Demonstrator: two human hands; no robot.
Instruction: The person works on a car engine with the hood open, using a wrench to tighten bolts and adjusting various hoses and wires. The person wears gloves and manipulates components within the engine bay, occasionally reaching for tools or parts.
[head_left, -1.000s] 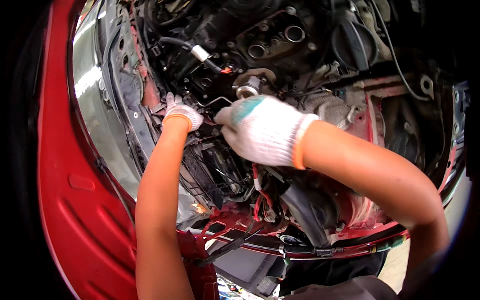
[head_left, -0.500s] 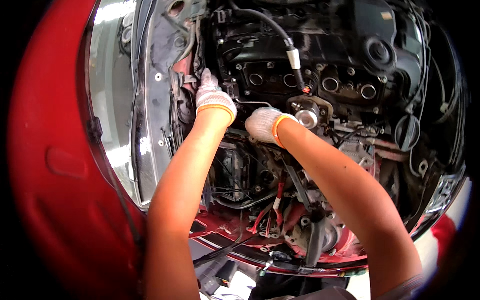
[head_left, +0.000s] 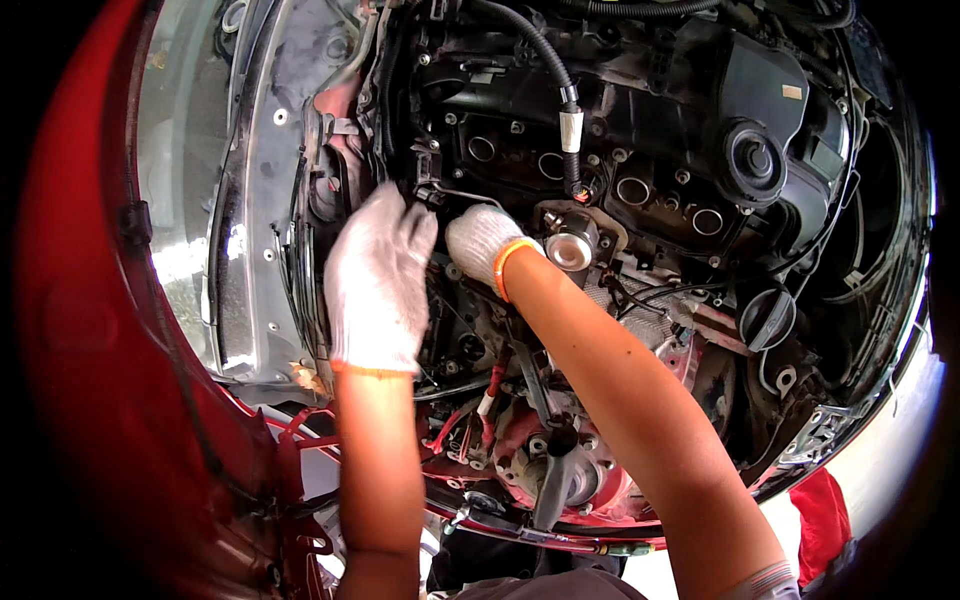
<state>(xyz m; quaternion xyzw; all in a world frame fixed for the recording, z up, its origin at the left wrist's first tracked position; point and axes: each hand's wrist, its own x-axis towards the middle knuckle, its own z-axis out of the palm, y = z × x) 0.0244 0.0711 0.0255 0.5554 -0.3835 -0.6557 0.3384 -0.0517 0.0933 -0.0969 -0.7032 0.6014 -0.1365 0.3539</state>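
Observation:
Both my hands wear white knit gloves with orange cuffs and are down in the engine bay. My left hand (head_left: 380, 285) shows its back, fingers stretched forward beside the dark left edge of the engine; its fingertips are slightly blurred and nothing shows in it. Close to its right, my right hand (head_left: 483, 245) is curled, knuckles up, with its fingers hidden beneath it. A thin bent metal pipe (head_left: 465, 194) runs just past its far side. Right of that hand sits a silver round-ended cylinder (head_left: 570, 250) bolted to the engine.
The black engine cover (head_left: 640, 100) has several round openings. A corrugated black hose (head_left: 545, 55) hangs over it. At right are a black round cap (head_left: 767, 320) and hoses. Near me lie red cables (head_left: 495, 385) and a dark metal bar (head_left: 552, 490). The red hood (head_left: 70, 300) rises at left.
My left hand has drawn back from the far left edge, turned and straightened its fingers. My right hand stays curled near the metal pipe. The whole view has shifted somewhat.

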